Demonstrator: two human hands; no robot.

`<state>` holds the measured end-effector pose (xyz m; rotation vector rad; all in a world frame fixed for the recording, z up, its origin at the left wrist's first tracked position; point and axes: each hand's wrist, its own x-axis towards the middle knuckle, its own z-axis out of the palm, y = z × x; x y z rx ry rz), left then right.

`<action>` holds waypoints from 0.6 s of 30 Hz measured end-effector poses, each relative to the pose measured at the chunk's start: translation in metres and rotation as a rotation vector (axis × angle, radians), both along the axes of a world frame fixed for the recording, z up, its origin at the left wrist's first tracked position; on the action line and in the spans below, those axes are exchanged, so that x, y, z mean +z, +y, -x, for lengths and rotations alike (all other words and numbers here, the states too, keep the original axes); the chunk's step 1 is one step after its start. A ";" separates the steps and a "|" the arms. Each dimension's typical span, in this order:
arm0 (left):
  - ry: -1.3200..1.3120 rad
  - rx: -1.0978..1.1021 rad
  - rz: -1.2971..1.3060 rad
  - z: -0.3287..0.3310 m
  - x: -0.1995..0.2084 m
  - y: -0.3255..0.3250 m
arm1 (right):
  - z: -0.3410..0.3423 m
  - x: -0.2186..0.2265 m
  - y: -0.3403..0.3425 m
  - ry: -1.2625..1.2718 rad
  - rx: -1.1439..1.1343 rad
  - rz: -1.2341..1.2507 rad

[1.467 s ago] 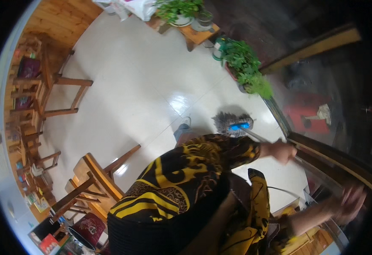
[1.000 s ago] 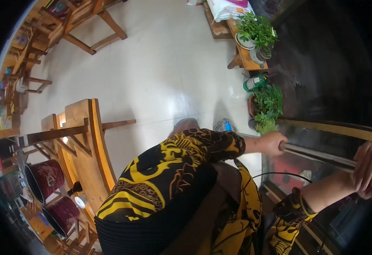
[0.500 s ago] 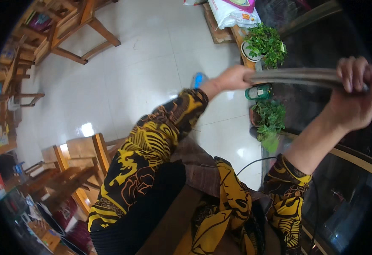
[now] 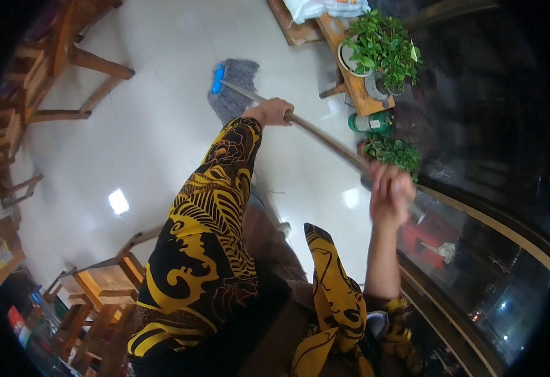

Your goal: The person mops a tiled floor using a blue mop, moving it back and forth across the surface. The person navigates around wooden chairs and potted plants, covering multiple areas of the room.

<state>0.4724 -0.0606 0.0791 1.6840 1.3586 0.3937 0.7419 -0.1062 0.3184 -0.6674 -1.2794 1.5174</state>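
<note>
Both hands grip the long wooden handle of a mop (image 4: 325,139). My left hand (image 4: 271,112) wraps round the shaft nearer the mop head, its arm stretched forward. Farther up, close to the handle's end, my right hand (image 4: 391,193) is closed round it. The grey string mop head (image 4: 236,74), with a blue clamp (image 4: 218,78), lies spread on the pale tiled floor beyond my left hand. The handle slants from the head down to the right.
A wooden bench (image 4: 366,97) at the right bears a potted plant (image 4: 382,50) and a white sack (image 4: 325,9). Near its end are a green canister (image 4: 372,122) and another plant (image 4: 396,154). Glass runs along the right. Wooden chairs (image 4: 102,66) stand at the left.
My right hand has come down and inward from the far right. My left hand has moved left, and the mop head now shows on the floor ahead.
</note>
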 end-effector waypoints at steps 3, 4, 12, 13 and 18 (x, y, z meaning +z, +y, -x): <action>0.106 -0.173 0.034 -0.055 -0.005 -0.025 | -0.051 -0.009 -0.067 -0.026 -0.129 0.014; 0.105 -0.183 0.032 -0.070 -0.011 -0.034 | -0.068 -0.014 -0.086 -0.036 -0.173 0.035; 0.146 -0.390 0.123 -0.228 0.001 -0.112 | -0.201 0.018 -0.187 -0.072 -0.329 0.129; 0.123 -0.397 0.118 -0.254 0.000 -0.125 | -0.222 0.021 -0.204 -0.061 -0.364 0.124; 0.084 -0.552 0.187 -0.381 0.026 -0.190 | -0.310 0.065 -0.286 -0.137 -0.547 0.178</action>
